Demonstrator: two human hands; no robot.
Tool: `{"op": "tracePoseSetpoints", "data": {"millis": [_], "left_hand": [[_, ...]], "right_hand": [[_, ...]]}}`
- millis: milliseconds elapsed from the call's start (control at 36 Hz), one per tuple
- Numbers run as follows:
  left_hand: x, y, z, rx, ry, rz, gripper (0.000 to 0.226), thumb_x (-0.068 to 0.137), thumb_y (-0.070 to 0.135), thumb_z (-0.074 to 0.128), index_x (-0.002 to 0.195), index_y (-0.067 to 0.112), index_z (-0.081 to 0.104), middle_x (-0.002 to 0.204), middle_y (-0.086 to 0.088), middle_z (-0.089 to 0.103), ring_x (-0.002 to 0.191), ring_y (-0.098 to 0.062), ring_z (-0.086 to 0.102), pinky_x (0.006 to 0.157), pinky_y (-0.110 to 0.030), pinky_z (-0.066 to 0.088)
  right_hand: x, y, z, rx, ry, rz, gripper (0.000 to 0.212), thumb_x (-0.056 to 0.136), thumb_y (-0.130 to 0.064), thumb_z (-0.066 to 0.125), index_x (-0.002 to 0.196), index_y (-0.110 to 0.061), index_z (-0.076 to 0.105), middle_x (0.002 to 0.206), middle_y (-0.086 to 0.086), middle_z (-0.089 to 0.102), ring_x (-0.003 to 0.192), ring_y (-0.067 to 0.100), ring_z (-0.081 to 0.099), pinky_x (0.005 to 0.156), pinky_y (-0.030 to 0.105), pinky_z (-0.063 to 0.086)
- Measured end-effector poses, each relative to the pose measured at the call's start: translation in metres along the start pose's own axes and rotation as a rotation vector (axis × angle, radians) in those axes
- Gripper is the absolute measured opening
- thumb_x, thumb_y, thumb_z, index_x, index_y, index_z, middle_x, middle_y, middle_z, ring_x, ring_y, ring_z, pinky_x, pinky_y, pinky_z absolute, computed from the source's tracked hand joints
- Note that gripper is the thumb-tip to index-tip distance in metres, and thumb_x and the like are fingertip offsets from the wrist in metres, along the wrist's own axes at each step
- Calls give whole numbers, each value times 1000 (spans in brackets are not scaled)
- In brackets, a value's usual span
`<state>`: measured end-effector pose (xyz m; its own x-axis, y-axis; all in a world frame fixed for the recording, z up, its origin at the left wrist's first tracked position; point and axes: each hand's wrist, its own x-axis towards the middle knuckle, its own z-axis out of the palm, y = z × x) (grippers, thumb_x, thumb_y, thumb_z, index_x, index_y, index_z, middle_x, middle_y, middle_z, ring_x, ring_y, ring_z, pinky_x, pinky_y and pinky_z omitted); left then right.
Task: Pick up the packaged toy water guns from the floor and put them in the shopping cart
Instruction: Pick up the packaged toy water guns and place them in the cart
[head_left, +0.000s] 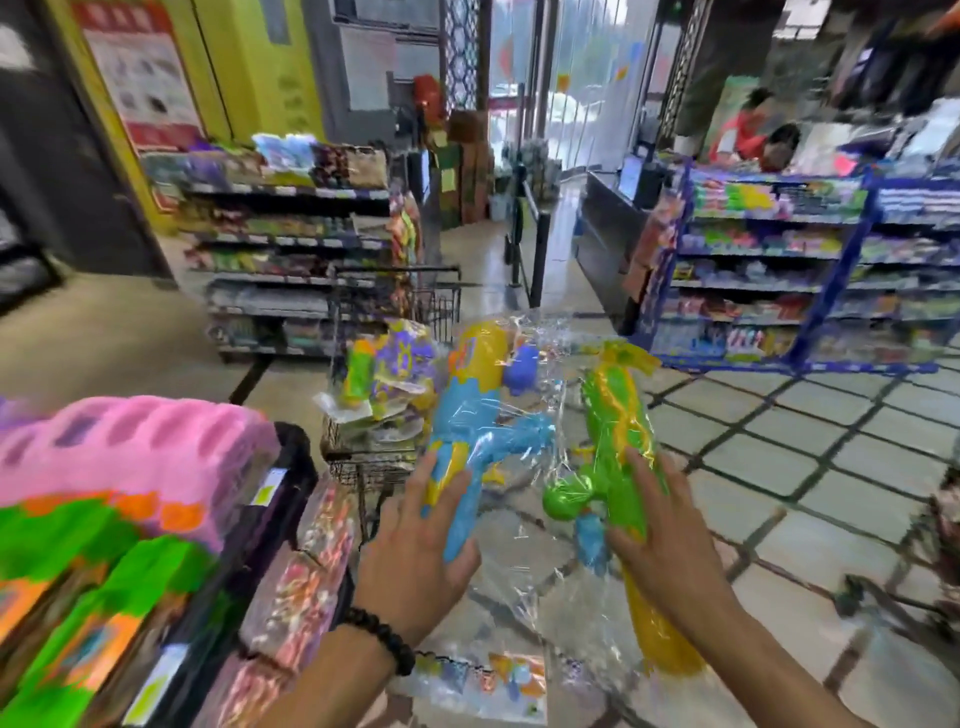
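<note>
The left hand (415, 540) grasps a blue water gun (467, 431) and the right hand (660, 540) a green one (618, 431), both pointing lengthwise toward the shopping cart (395, 312) just beyond. Labels are too blurred to read.

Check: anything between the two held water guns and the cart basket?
Nothing visible. The left hand holds the blue gun, the right hand the green gun, and the cart stands just beyond, already holding packaged toys.
</note>
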<state>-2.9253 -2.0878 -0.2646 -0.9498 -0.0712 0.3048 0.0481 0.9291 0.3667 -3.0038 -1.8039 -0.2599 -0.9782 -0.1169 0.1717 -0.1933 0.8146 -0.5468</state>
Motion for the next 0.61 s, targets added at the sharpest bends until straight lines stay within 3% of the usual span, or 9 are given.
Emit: {"op": "tracePoseSetpoints", "data": {"millis": [111,222,306,500,611], "left_hand": [[25,-41,7,11,24,-63,75,87,50,62,153,41,28,168,6,8,129,-26,48,95,-41,54],[62,-73,17,62,42,-123,74,89,56,57,155,42,26,168,8,3,129,-24,48,98,-40,53],[98,-93,25,99,44,-184,73,90,58,53,155,44,21,168,11,0,125,-25,49,95,-41,55],[201,-147,36,148,43,-246,75,88,58,52,155,46,20,168,11,3,121,-26,51,85,-38,58],[248,-178,36,170,37,-307,74,87,56,55,153,46,23,168,13,0,118,-24,51,78,-39,60]], "right_hand": [[50,-19,40,38,-42,-60,98,82,-38,77,157,-51,15,167,-7,10,139,33,44,103,47,49],[106,-37,78,95,-65,-100,97,83,-33,79,157,-50,18,166,-13,10,137,29,46,99,42,48],[156,-48,105,130,-96,-119,97,83,-29,80,159,-44,21,167,-10,11,139,28,43,99,40,46],[276,-69,157,166,-129,-153,99,84,-37,78,152,-59,10,167,-18,6,142,30,42,99,47,51],[341,-92,183,150,-162,-179,100,84,-36,79,155,-55,11,167,-15,7,143,32,40,101,49,49]]}}
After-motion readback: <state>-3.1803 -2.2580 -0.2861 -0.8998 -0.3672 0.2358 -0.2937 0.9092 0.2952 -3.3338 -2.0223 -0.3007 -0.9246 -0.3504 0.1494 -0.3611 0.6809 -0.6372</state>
